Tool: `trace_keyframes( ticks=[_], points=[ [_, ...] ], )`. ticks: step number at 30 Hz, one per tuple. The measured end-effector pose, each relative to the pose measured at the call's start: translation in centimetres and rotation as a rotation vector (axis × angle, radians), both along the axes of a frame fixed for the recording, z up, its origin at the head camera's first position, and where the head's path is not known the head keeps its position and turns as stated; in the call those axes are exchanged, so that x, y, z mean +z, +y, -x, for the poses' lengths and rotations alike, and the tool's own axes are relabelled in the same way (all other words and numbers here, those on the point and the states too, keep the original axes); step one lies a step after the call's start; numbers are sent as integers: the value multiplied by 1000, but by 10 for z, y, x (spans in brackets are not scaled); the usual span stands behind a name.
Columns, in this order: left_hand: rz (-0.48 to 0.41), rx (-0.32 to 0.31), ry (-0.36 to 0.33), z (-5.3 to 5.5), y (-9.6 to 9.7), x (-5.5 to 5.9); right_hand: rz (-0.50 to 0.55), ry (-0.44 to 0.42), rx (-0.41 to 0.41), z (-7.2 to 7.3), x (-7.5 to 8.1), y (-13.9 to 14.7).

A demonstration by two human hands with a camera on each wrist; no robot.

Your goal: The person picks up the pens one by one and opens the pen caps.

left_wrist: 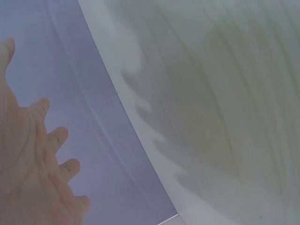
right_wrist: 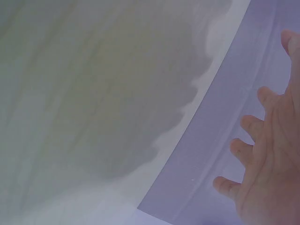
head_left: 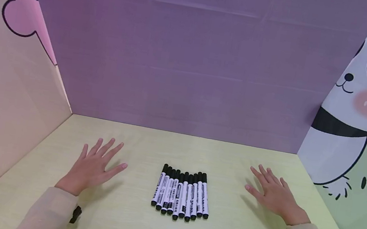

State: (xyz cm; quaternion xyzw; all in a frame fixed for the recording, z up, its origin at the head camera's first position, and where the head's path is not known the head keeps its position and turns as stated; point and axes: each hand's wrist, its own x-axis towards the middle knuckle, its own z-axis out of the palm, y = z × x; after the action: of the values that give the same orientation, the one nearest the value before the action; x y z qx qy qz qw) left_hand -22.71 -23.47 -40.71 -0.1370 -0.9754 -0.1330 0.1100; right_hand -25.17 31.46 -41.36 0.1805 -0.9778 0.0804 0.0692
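Black-capped markers (head_left: 183, 197) are lying side by side in a slightly uneven row on the pale table (head_left: 131, 225), between the person's two hands and well apart from both, their caps pointing toward the purple back wall (head_left: 196, 53). Their barrels are looking round, so a sideways nudge could be setting one rolling, and a push from either end would probably be shoving the whole row askew. Because they are lying so close together, pinching one could be dragging a neighbour along. The left hand (head_left: 94, 166) is apparently hovering over the table, its fingers stretching nearly straight and fanning wide, the thumb pointing out toward the row. The right hand (head_left: 274, 195) is mirroring it, fingers extending and spreading. Both are grasping nothing, and neither is touching a marker.
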Motion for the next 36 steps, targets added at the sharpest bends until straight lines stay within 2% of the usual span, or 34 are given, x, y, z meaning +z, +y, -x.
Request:
trace_keyframes(
  ticks=[13,20,28,36],
  points=[
    [-76,-33,-70,2,6,-2,-11,47,47,3,1,-11],
    [-99,-61,-77,2,12,-3,7,52,71,3,3,-17],
    [-91,-88,-56,4,21,-3,20,47,94,7,1,-25],
    [-66,-107,-84,8,32,-7,34,54,141,12,2,-40]
  ],
)
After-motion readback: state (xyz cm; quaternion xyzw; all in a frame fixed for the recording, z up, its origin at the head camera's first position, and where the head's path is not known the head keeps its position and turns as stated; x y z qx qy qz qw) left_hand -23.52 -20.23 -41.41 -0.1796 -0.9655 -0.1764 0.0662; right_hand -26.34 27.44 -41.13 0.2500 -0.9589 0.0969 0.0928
